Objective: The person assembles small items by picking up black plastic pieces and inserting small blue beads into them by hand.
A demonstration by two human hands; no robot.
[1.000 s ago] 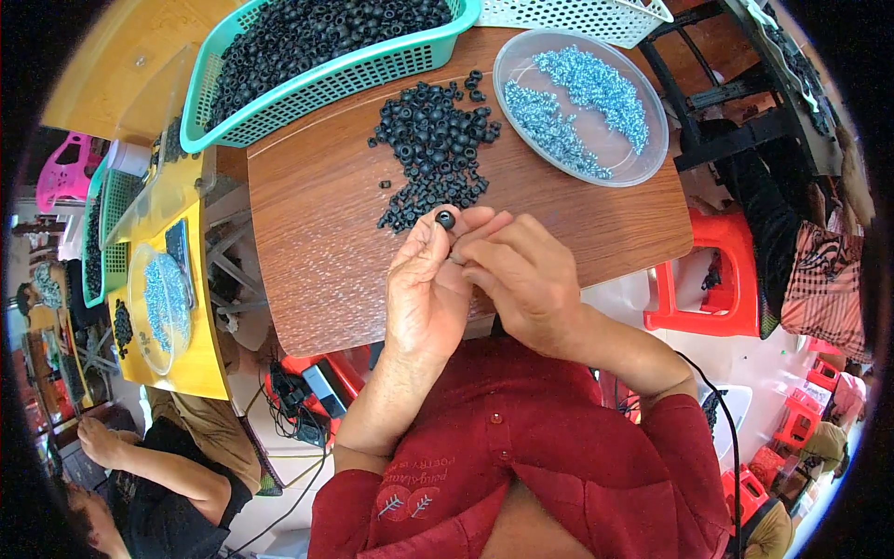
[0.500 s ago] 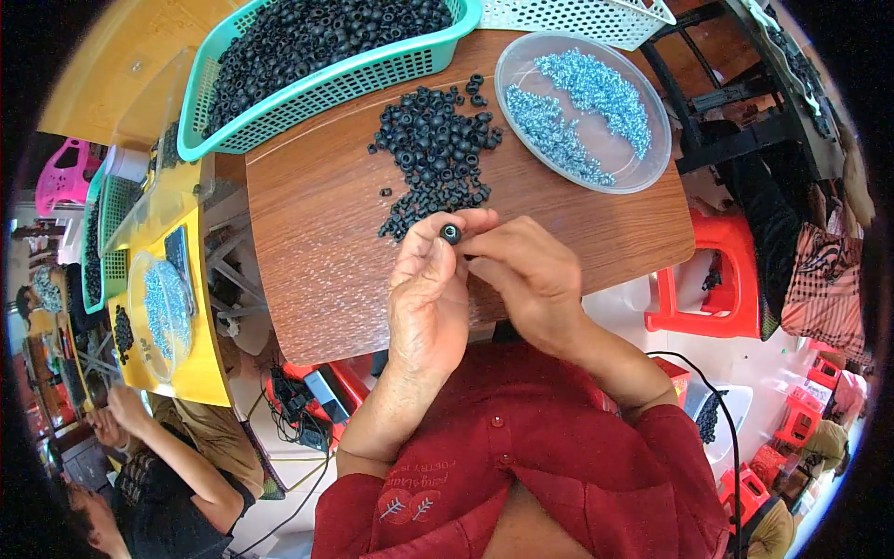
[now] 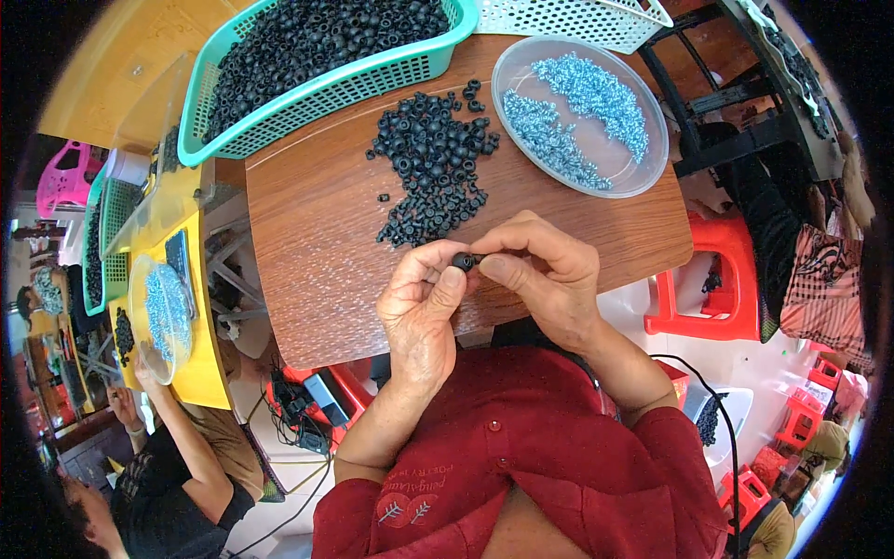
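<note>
Head view shows me left hand (image 3: 417,312) and right hand (image 3: 556,279), fingertips pinched around and partly hiding a small round black piece (image 3: 464,262), teal perforated plastic basket (image 3: 335,98) beyond.

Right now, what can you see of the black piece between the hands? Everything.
The black piece looks small, rounded and smooth, perhaps rubber or plastic. It is held above the brown table, pinched by the left hand, with the right hand at its right side; whether its fingers touch the piece is unclear. The underside is hidden.
</note>
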